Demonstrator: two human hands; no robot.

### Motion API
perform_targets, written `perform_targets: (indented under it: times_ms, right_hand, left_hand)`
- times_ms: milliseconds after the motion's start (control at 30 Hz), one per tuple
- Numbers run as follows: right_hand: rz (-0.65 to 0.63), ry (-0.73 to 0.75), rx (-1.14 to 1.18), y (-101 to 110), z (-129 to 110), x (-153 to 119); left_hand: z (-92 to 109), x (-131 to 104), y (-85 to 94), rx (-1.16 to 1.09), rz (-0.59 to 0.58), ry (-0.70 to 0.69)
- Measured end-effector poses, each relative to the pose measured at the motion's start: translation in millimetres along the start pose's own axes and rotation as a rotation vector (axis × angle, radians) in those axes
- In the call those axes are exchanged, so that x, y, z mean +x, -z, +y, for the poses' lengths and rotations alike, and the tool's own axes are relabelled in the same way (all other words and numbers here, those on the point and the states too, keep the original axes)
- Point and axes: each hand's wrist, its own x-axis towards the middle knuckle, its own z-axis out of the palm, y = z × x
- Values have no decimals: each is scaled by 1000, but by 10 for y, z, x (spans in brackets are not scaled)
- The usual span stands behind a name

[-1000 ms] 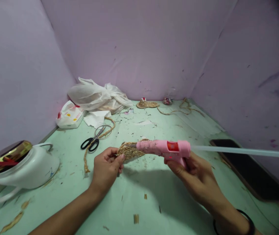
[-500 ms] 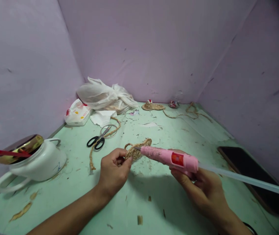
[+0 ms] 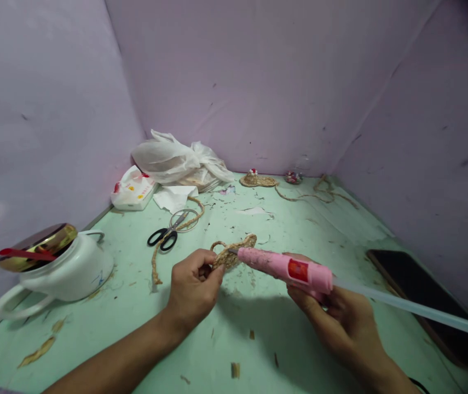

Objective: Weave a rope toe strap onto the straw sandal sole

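Left of the scissors [image 3: 171, 229], near front: white pot [image 3: 67, 279], gold lid [image 3: 64, 242] tilted on it, red strip [image 3: 28, 254] across. Behind scissors: tissue pack [image 3: 136, 196] back-left, plastic bag [image 3: 172, 161] farther back. Braided cord [image 3: 155, 268] runs under and beside them.

Just right of scissors, toward the front: left hand [image 3: 195, 287], thumb and fingers pinched on near-left edge of braided straw piece [image 3: 229, 257]. Piece is held right of scissors, small loop on top; looks light, bendy, rough, so low slip risk. Likely sags if held by one end; glued strands may peel if tugged. Best hold: flat edge pinch, clear of nozzle.

Farther right of scissors: pink glue gun [image 3: 272, 264], nozzle at the straw, contact unclear. Right hand [image 3: 346, 323] wrapped round its handle; hands apart. Gun looks rigid, heavier; grip handle, hot tip likely. Glue stick [image 3: 414, 310] trails out back, probably wobbly. Far right of scissors: dark phone [image 3: 412, 284], flat.
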Motion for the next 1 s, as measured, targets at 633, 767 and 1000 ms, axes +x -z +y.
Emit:
perform_targets:
  times_ms: [633, 767, 1000]
  right_hand:
    - [-86, 158, -118, 31, 76, -48]
    - [-98, 138, -102, 30, 61, -53]
    - [22, -64, 1, 52, 35, 23]
  left_hand:
    - [4, -3, -11, -33, -6, 43]
    - [25, 6, -17, -58, 2, 57]
    - [87, 26, -4, -157, -38, 213]
